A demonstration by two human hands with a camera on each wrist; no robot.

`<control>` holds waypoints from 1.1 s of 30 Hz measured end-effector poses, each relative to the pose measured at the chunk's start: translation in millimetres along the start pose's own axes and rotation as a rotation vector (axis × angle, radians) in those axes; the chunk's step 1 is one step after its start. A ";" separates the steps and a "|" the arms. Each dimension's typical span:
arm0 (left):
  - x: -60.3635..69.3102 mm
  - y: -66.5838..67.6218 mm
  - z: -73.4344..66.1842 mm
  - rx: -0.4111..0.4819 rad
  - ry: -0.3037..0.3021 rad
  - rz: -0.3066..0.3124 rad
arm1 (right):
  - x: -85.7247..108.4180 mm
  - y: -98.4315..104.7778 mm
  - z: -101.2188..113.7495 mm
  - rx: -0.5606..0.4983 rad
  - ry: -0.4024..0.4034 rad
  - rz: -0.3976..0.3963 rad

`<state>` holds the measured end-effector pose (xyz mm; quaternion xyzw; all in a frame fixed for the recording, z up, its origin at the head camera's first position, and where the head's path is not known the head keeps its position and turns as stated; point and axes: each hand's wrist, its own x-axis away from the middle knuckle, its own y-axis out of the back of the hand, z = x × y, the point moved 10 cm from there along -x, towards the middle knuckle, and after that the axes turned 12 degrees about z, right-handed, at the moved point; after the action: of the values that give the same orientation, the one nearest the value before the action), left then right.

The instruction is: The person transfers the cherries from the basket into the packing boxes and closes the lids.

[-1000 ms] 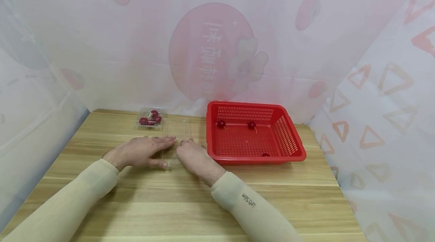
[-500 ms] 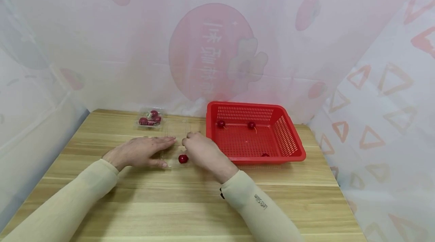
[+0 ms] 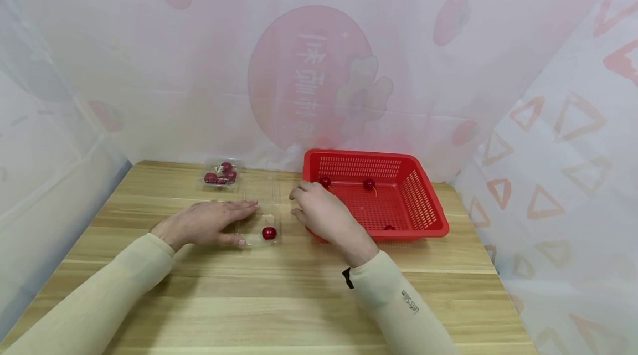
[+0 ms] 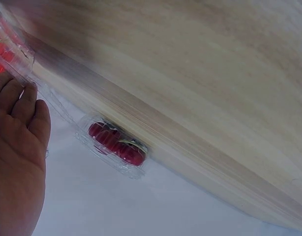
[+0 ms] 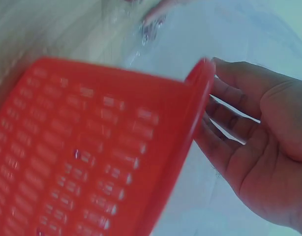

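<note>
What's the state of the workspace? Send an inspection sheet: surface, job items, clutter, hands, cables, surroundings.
Surface: wood-grain table, light and dark striped.
Job items: open clear container with one red cherry; second clear container holding several cherries, farther back; red basket with three basket cherries visible.
Clutter: nothing seen.
Left hand: fingers extended at the open clear container's left edge.
Right hand: fingers relaxed, no item seen in it, at the red basket's left rim; contact unclear.
Cables: nothing seen.
Surroundings: printed sheeting at back and both sides.
</note>
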<state>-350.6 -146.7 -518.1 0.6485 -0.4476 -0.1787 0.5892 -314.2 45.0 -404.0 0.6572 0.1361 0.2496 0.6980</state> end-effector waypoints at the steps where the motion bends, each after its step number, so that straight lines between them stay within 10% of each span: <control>1: 0.1 -0.2 0.0 0.001 0.001 0.001 | 2.3 1.8 -3.3 -0.007 0.000 -0.005; 33: 0.4 1.1 -1.3 -0.004 0.006 0.013 | 58.4 -25.4 -138.5 -0.175 -0.211 0.208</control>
<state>-349.8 -146.1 -516.6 0.6449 -0.4498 -0.1738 0.5930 -332.7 193.2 -434.8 0.6272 -0.0291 0.2609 0.7333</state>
